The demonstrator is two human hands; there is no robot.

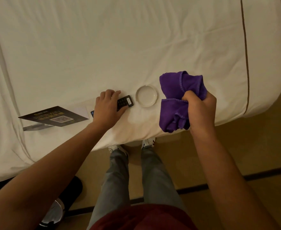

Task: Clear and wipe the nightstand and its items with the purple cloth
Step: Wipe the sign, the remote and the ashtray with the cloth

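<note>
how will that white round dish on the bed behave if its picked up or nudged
The white dish looks rigid and glazed, so probably slippery and breakable. It is low and wide, so unlikely to tip. The soft bed cover should keep it from sliding.

The left hand (pixel 107 108) reaches forward on a bare, nearly straight arm, palm down, its fingers curled over the black remote (pixel 125 102) it grips. The right hand (pixel 200 109) is held out to the right with the forearm bare and the wrist bent, fingers clenched into a fist round the bunched purple cloth (pixel 179 100).
</note>
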